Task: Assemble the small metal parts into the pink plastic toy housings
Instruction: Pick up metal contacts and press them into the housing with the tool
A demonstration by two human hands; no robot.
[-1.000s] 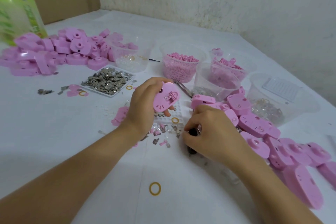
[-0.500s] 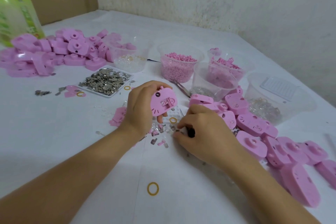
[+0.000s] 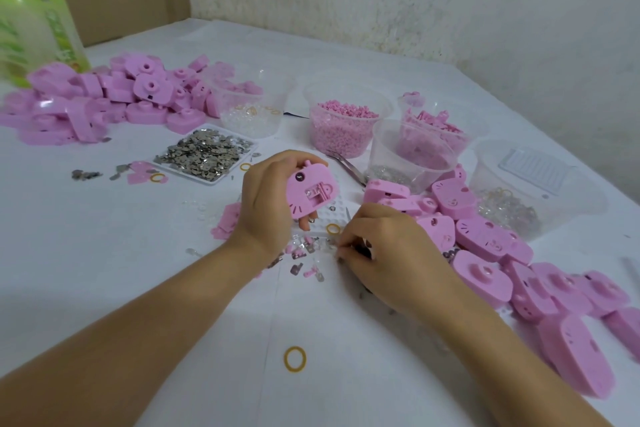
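Left hand (image 3: 266,204) grips the whiskered pink plastic toy housing (image 3: 311,192) by its rim; it looks light and stiff. Right hand (image 3: 388,253) curls over the tiny flat metal parts (image 3: 297,268) beneath its fingertips. They're likely slippery, best pinched edgewise. Whether it holds one, I cannot tell.

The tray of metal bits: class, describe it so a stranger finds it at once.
Start at the big heap of pink housings at the far left of the table. Just right of it, before a clear tub, lies the tray of metal bits. It alone is a flat white dish heaped with silver.
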